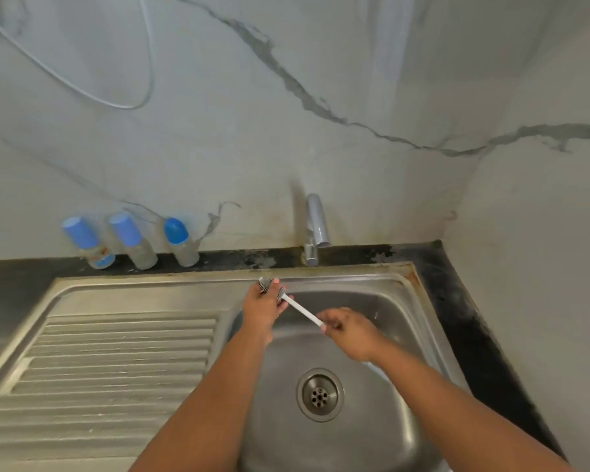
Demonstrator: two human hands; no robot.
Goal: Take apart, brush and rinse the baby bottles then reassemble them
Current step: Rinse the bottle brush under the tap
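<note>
Marble-look wall (321,63), pale with grey veins, fills the upper half; one thin white cable (82,88) loops across it at the left.

Steel sink unit (355,277) below, set in a dark worktop (457,301). One ribbed draining board (116,362) on the left, one basin (372,437) on the right. Basin holds no loose items that can be seen; one round drain (320,394) at its bottom. No water standing that I can make out.

One chrome tap (315,229) at the back edge, spout over the basin rim.

Three baby bottles (135,241) in a row on the worktop, against the wall, left of the tap and well apart from the hands. Each is whole, with a blue cap on. Clear bodies; contents cannot be told. The leftmost has blue and orange print low on its body.

Two bare forearms reach in from the bottom edge over the basin.

Left hand (264,306) at the far rim of the basin, fingers curled round the bristle head of one bottle brush (304,311); bristles show past the fingertips.

Right hand (349,330) over the basin, fingers pinched together on the near end of the brush's white handle. Handle runs straight between the two hands.
</note>
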